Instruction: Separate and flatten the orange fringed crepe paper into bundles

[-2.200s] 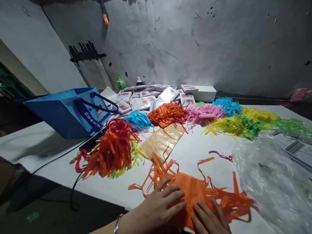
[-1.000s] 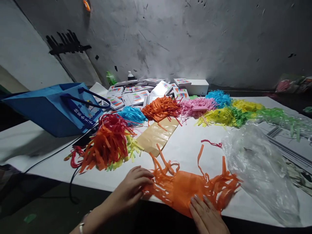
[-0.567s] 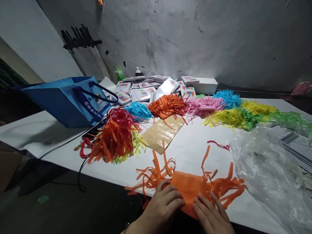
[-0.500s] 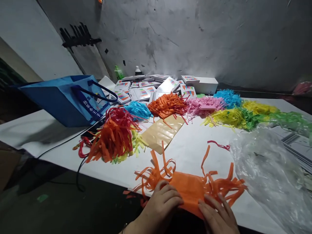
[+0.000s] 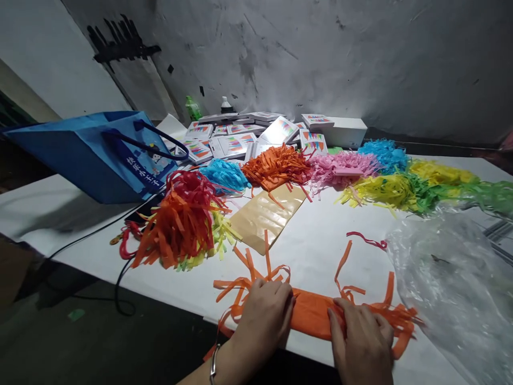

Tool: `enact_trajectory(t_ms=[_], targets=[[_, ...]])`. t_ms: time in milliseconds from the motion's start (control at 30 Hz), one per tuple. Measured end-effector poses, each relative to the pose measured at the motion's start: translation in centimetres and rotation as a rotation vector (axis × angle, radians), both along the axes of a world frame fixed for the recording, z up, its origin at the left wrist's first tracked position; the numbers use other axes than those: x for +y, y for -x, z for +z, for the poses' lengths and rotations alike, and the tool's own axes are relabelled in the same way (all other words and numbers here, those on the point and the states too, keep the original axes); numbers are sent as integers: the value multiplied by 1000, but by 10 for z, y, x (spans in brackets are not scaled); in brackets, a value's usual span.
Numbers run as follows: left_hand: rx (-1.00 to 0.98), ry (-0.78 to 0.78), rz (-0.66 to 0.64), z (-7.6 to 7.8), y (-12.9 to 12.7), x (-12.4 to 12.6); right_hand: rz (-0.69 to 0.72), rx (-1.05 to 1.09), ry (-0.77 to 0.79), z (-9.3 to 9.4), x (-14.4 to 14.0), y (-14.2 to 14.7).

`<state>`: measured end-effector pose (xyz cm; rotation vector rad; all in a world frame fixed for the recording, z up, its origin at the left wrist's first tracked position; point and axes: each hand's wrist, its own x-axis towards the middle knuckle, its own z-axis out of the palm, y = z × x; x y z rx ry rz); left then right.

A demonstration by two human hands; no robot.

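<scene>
An orange tissue-paper tassel (image 5: 315,315) lies at the near table edge, its plain middle band folded over and fringe strips spreading out on both sides. My left hand (image 5: 269,313) is closed on the band's left end, fingertips curled out of sight. At the right end, my right hand (image 5: 358,334) grips the paper between thumb and bent fingers. Beyond them lies a tan envelope-like sheet (image 5: 266,216). To the left is a heap of red, orange and pale yellow tassels (image 5: 176,227).
A blue gift bag (image 5: 80,155) leans at the left. Several small printed boxes (image 5: 236,143) are piled near the wall. Along the back sit orange (image 5: 276,167), pink (image 5: 344,166) and yellow tassels (image 5: 380,192). Crumpled clear plastic (image 5: 444,278) covers the right side.
The orange middle band has been folded down into a narrower strip. Both hands have moved up onto it, with fingers more curled. The camera view has shifted slightly.
</scene>
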<state>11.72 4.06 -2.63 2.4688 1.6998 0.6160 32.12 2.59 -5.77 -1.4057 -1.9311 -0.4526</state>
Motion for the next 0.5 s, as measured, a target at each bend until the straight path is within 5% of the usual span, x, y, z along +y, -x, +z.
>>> enact_trajectory(t_ms=[133, 300, 400, 500], targets=[[14, 6, 1, 0, 1, 1, -71, -110, -124, 6, -3, -2], [20, -23, -21, -1, 3, 4, 329, -26, -85, 1, -16, 7], [-49, -141, -14, 5, 7, 2, 394, 3, -98, -11, -21, 7], [-104, -258, -219, 13, 11, -8, 379, -46, -115, -20, -30, 1]])
